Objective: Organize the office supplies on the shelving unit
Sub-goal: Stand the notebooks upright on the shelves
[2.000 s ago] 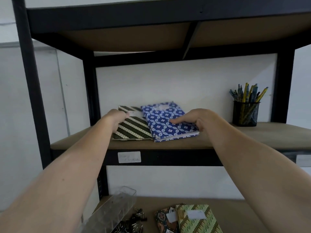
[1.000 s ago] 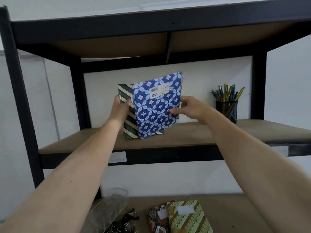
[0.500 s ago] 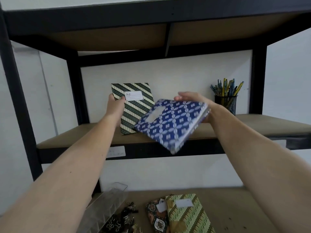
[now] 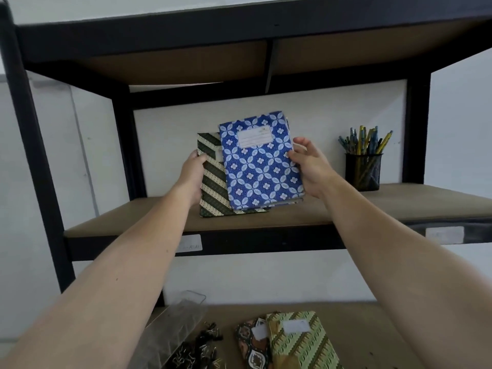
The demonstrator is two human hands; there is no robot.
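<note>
We hold both notebooks upright over the middle shelf, toward its left end. Left hand grips the left edge of the green striped notebook, whose bottom edge rests on the shelf. Right hand grips the right edge of the blue floral notebook, overlapping the striped one in front. Pen cup stands near the right rear corner.

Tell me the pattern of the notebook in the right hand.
Blue notebook with white flower motifs, head view.
</note>
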